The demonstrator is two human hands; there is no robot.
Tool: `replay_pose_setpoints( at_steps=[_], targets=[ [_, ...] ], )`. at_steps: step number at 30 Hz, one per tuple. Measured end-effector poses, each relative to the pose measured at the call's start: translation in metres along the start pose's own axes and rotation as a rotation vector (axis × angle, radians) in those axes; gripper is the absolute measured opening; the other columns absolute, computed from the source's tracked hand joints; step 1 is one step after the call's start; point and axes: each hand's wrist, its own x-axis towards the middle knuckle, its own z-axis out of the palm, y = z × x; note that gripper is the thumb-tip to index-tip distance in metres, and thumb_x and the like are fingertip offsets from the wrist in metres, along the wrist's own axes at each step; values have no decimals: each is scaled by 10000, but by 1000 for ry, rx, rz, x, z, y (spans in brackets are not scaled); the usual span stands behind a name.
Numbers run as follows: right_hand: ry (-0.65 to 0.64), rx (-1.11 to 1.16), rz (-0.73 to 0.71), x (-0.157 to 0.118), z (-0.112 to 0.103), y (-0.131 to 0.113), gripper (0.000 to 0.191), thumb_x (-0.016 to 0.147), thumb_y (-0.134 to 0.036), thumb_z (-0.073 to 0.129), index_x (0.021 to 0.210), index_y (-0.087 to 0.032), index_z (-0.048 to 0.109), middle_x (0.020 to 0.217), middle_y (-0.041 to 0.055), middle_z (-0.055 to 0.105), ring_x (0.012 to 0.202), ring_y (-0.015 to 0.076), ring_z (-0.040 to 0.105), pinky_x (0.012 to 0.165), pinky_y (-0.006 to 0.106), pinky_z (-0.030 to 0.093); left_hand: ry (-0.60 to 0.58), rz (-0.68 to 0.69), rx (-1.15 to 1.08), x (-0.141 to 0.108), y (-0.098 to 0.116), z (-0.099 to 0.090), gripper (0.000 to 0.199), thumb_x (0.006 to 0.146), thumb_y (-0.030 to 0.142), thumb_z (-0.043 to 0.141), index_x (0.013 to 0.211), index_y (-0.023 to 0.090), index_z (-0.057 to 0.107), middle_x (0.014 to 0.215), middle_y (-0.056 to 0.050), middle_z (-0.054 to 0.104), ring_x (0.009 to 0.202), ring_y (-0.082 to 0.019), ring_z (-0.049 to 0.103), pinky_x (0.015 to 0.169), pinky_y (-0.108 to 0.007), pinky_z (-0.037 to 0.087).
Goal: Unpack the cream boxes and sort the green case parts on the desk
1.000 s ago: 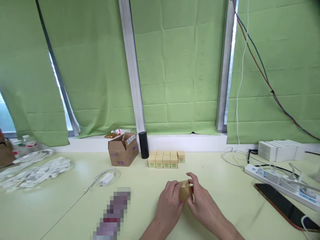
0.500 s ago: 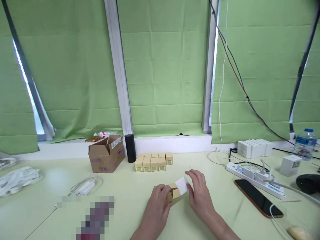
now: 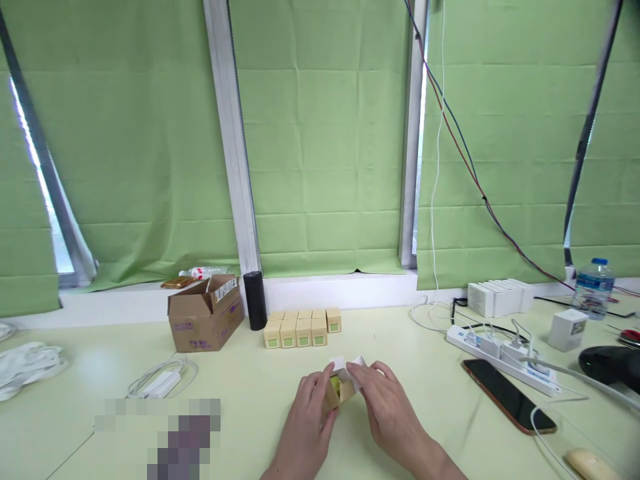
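Note:
A small tan cardboard box [image 3: 331, 399] is held above the table, its top open with white-lined flaps raised and something yellow-green inside. My left hand [image 3: 306, 419] wraps round the box's left side. My right hand [image 3: 393, 410] touches the white inner side of a flap on the right, fingers bent against it. Beyond the hands, several similar tan boxes [image 3: 296, 331] with green labels stand grouped near the wall.
An open brown carton [image 3: 203, 327] and a black cylinder [image 3: 255, 300] stand at the back left. On the right lie a power strip [image 3: 503, 360] with cables, a phone [image 3: 507, 395], white boxes [image 3: 500, 297] and a water bottle [image 3: 593, 288]. A white charger [image 3: 163, 385] lies left.
My right hand has moved left, onto the box flaps. The box's opening now shows its yellow-green content. The view has shifted slightly.

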Motion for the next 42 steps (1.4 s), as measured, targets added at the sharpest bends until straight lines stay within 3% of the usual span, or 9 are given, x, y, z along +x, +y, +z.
replay_pose_setpoints(
  at_steps=[6, 12, 15, 19, 22, 27, 33, 38, 42],
  targets=[
    [-44, 87, 37, 2, -1, -8, 652, 891, 81, 394, 1497, -159, 397, 1247, 141, 751, 1177, 278, 677, 977, 484, 443, 22, 27, 43, 0, -3, 3, 818, 915, 47, 491, 1625, 389, 271, 1384, -103, 570, 1291, -272, 566, 1089, -492, 513],
    [98, 147, 144, -3, 4, -10, 458, 986, -5, 429, 1389, -219, 474, 940, 48, 779, 790, 213, 709, 891, 434, 436, 62, 50, 116, 0, -3, 4, 845, 923, 31, 467, 1638, 395, 201, 1351, -106, 555, 1254, -260, 584, 1028, -468, 562],
    [84, 192, 256, -3, 8, -13, 326, 1011, -76, 466, 1274, -239, 567, 850, 9, 784, 654, 195, 670, 862, 426, 432, 97, 96, 195, 0, -3, 3, 848, 917, 20, 457, 1642, 381, 206, 1303, -104, 578, 1206, -253, 609, 971, -430, 595],
    [24, 288, 507, 3, 12, -20, 187, 1007, -195, 539, 1072, -250, 705, 845, 14, 794, 702, 223, 698, 807, 404, 429, 143, 195, 336, 1, 1, 3, 855, 902, 8, 472, 1651, 332, 219, 1243, -108, 619, 1129, -245, 643, 859, -350, 630],
    [53, 406, 673, 8, 17, -26, 120, 958, -276, 637, 937, -253, 752, 827, 16, 767, 718, 228, 686, 796, 384, 448, 151, 274, 439, 1, 6, 5, 836, 920, 14, 486, 1656, 308, 220, 1249, -120, 635, 1101, -249, 648, 795, -314, 632],
    [185, 658, 799, 10, 27, -29, 272, 913, -389, 675, 701, -219, 684, 754, 39, 680, 725, 236, 630, 692, 336, 487, 153, 310, 543, 0, 8, 10, 835, 946, 17, 475, 1651, 381, 216, 1251, -125, 655, 1072, -290, 659, 775, -366, 632],
    [317, 952, 928, 6, 31, -22, 426, 878, -647, 682, 821, -229, 621, 861, 44, 702, 828, 244, 655, 785, 366, 544, 132, 177, 547, 2, 8, 8, 752, 981, 64, 450, 1635, 389, 274, 1276, -131, 632, 1088, -295, 639, 793, -370, 620],
    [380, 1160, 1114, 4, 36, -11, 570, 774, -796, 687, 809, -260, 496, 786, 7, 659, 715, 234, 686, 674, 392, 603, 187, 127, 440, 4, 4, 3, 684, 989, 133, 524, 1591, 421, 370, 1255, -103, 617, 1121, -299, 615, 789, -358, 618],
    [297, 969, 1118, 1, 32, 5, 540, 862, -806, 532, 860, -271, 460, 825, 18, 670, 715, 256, 729, 605, 397, 608, 210, 73, 414, 6, -2, -2, 703, 972, 74, 455, 1592, 395, 373, 1255, -102, 618, 1163, -296, 590, 774, -349, 598]
  ],
)
